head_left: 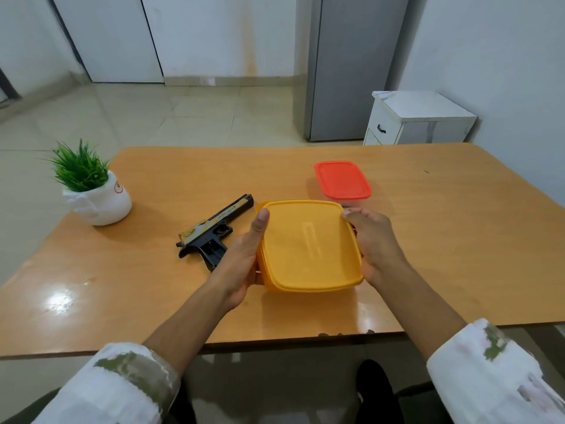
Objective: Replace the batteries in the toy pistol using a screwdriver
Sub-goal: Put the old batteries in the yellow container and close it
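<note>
while the yellow-lidded container [308, 246] is held between both hands near the middle of the wooden table [153, 301], the toy pistol [214, 231] is seen lying flat on the tabletop just to its left, untouched, with its barrel pointed away and to the right and its black grip turned toward the near edge. the left hand [244, 258] is clasped on the container's left side, its thumb laid straight along the lid's edge; its other fingers are tucked under the box and mostly hidden. the right hand [377, 243] is wrapped round the right side, the thumb tip pressed at the lid's far right corner, the fingers curled down out of sight. whether the container is resting on the table or raised off it cannot be told. a smaller red-lidded container [342, 180] is seen just behind it, and a potted plant [91, 191] is set at the table's left edge.
</note>
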